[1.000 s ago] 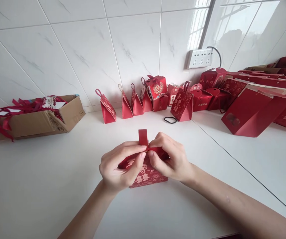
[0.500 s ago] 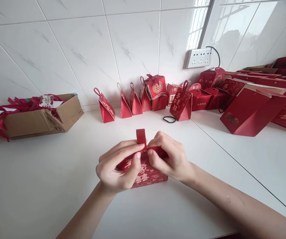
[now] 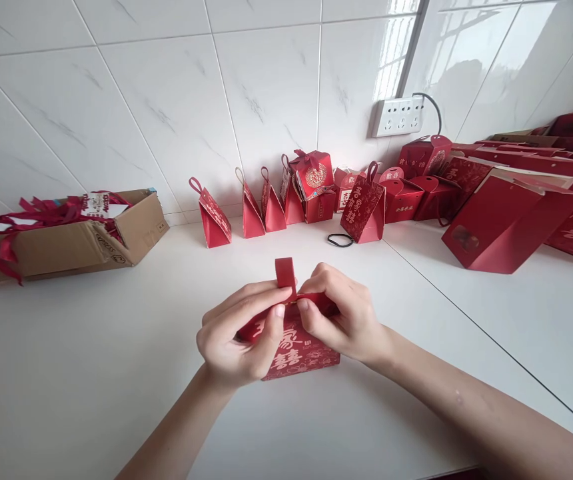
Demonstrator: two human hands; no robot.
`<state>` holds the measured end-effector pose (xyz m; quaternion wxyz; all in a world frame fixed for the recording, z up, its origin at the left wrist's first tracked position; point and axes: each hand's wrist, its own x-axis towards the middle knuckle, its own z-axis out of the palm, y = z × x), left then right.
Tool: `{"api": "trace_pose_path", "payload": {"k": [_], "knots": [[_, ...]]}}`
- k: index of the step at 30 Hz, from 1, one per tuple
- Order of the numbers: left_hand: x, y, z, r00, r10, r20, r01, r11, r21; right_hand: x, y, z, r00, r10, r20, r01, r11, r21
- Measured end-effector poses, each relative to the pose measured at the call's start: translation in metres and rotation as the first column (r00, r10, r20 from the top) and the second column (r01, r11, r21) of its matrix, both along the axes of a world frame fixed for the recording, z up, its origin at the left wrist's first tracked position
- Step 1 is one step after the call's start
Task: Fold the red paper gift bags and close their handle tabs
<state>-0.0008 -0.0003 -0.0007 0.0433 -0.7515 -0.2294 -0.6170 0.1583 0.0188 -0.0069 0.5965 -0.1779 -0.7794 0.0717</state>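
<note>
Red gift box (image 3: pixel 300 352) sits mid-counter (image 3: pixel 66 387), body folded. Left hand (image 3: pixel 234 340) and right hand (image 3: pixel 347 321) fingers pinch its top flaps. Tab (image 3: pixel 285 272) sticks up, so the top looks not yet closed. Finished boxes (image 3: pixel 254 215) line the far wall.

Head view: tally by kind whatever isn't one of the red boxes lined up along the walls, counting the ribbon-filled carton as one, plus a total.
Red paper box with gold characters, pinched by left hand and right hand: 1
Brown cardboard carton of red ribbons: 1
Black elastic loop: 1
White wall socket: 1
Total: 4
</note>
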Motion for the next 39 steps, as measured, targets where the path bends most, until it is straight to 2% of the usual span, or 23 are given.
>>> {"api": "trace_pose_path", "payload": {"k": [4, 18, 29, 39], "knots": [[0.0009, -0.0006, 0.0030, 0.999, -0.027, -0.016, 0.028, 1.000, 0.010, 0.0000, -0.0004, 0.0009, 1.000, 0.023, -0.007, -0.023, 1.000, 0.012], [-0.0005, -0.0007, -0.0007, 1.000, 0.015, -0.010, -0.015, 1.000, -0.013, 0.0019, 0.0000, 0.0000, 1.000, -0.008, 0.020, 0.007, 1.000, 0.008], [0.0001, -0.0008, 0.0019, 0.998, -0.055, -0.003, 0.055, 0.998, -0.010, 0.0004, 0.0003, -0.0011, 1.000, 0.027, -0.014, -0.027, 1.000, 0.009], [0.0018, -0.0010, 0.0009, 1.000, 0.006, 0.004, -0.006, 1.000, -0.021, 0.0001, 0.0009, -0.0006, 1.000, 0.026, -0.014, -0.026, 1.000, 0.016]]}}
